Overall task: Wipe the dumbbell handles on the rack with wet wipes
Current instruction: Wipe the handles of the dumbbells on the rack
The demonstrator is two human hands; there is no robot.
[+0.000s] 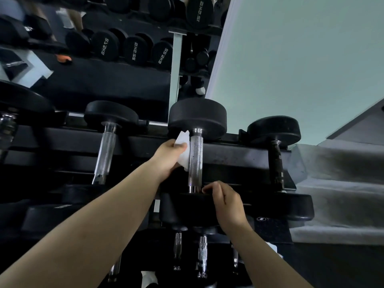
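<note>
Wiping the handle (195, 159) at frame centre, the left hand (169, 156) is pinching the wipe (184, 151) against it; the right hand (227, 204) is curling over the near head (193, 204). Wrapping the wipe fully round is probably going to clean better.

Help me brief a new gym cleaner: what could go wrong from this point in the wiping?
1. The left hand presses the wipe to only the left side of the handle, so the other side may stay dirty.
2. The right hand curls on the near end of the dumbbell; if it rolls on the rack, that hand could get pinched.
</note>
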